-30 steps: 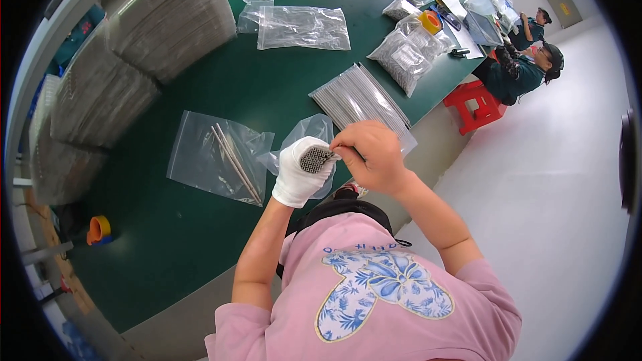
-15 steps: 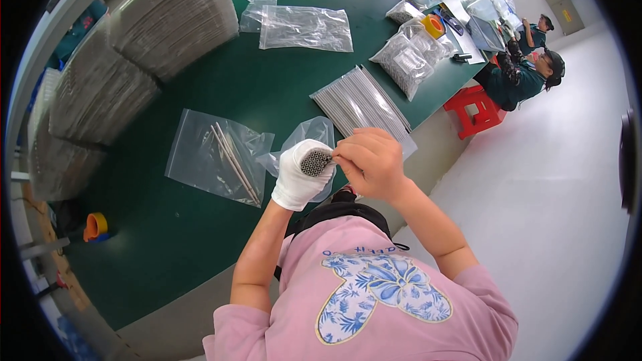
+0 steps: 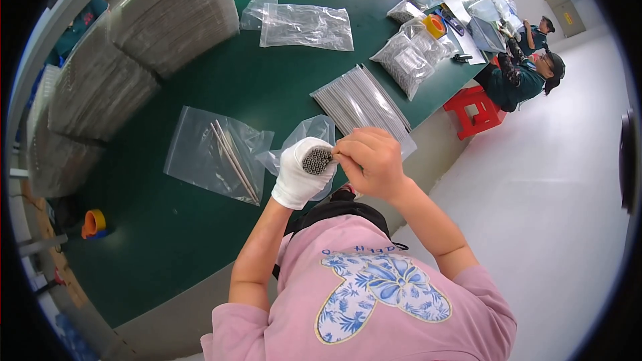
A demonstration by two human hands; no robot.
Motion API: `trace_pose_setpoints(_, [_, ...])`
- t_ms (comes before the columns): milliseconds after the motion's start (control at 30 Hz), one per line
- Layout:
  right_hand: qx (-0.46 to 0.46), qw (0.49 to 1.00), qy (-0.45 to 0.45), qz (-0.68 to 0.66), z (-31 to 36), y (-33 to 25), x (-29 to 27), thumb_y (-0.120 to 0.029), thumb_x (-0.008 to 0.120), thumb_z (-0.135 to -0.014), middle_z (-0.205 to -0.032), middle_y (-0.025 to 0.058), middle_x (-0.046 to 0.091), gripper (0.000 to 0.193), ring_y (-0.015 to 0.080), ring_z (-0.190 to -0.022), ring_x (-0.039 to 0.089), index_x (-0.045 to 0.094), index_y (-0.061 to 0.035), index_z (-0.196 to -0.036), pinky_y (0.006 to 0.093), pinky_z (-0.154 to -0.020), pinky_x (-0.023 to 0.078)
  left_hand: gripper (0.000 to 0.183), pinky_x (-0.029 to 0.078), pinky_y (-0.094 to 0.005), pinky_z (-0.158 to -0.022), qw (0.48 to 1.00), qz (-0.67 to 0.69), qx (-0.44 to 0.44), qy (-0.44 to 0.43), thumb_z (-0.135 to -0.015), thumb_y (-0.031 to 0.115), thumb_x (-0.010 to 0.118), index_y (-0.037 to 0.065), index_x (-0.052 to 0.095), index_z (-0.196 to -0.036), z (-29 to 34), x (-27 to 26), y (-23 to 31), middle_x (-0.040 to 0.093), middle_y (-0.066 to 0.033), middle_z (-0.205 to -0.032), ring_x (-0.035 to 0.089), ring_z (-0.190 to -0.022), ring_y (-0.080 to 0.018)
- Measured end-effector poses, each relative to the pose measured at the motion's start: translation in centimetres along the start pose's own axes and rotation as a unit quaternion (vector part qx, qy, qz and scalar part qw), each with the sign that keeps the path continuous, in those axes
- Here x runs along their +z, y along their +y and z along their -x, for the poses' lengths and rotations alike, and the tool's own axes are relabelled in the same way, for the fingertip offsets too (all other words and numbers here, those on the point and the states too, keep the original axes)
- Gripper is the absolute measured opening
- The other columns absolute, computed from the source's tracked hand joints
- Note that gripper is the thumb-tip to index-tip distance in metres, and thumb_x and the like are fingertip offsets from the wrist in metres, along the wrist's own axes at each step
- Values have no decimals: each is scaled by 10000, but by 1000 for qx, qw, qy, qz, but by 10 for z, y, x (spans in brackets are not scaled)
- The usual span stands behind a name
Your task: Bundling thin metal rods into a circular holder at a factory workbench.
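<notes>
My left hand (image 3: pixel 295 172), in a white glove, is closed around a bundle of thin grey metal tubes (image 3: pixel 317 160), whose round open ends face up. At the bundle's right edge, the thumb and forefinger of my bare right hand (image 3: pixel 370 162) pinch together. Whatever sits between those fingertips is too small to make out. Below and behind the gloved hand lies a crumpled see-through plastic bag (image 3: pixel 309 132). To its left, a flat plastic bag (image 3: pixel 190 154) has a few thin rods (image 3: pixel 234 162) on it or in it; I cannot tell which.
A packed row of grey tubes (image 3: pixel 361 98) lies beyond my hands. Bags of small grey parts (image 3: pixel 406 60) and an orange tape roll (image 3: pixel 435 25) stand far right. Wrapped stacks (image 3: pixel 175 17) line the left side. Co-workers (image 3: pixel 521 77) sit beyond the red stool (image 3: pixel 473 112).
The tube bundle and my gloved hand have tilted very slightly, bringing the tube ends a little upward and to the right. My right hand keeps its pinch at nearly the same spot.
</notes>
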State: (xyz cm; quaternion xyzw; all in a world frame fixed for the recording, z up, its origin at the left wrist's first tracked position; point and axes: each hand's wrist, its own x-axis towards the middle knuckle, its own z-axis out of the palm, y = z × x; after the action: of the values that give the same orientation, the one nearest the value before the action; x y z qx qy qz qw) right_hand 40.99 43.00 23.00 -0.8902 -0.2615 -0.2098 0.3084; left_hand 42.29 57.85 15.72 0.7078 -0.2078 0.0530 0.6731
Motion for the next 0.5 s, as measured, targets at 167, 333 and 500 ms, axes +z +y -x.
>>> trace_pose_setpoints(167, [-19,999,27,-5,0,0,-2,-14,667,-674,-716,57,636,102,237,-646,615,615,-55,-752,333,-661,502,197,490,-299,-620,1000,9,-8,-4,-664,29,749,47,635,-824,1,1,0,631,-89,-769,616,-661,-240])
trace_pose_setpoints(333, [-22,998,65,-13,-3,-4,-11,-8,661,-692,-742,64,643,118,247,-659,615,612,-48,-792,335,-655,502,179,489,-295,-619,1000,14,-5,-12,-667,16,753,51,642,-803,0,1,5,634,-78,-763,615,-656,-223])
trace_pose_setpoints(500, [-6,997,69,-46,-15,-13,-26,1,637,-729,-751,66,647,97,225,-672,621,604,-45,-807,313,-646,499,178,486,-290,-611,1000,17,2,-9,-665,-12,747,52,634,-787,2,2,3,625,-73,-745,609,-643,-219])
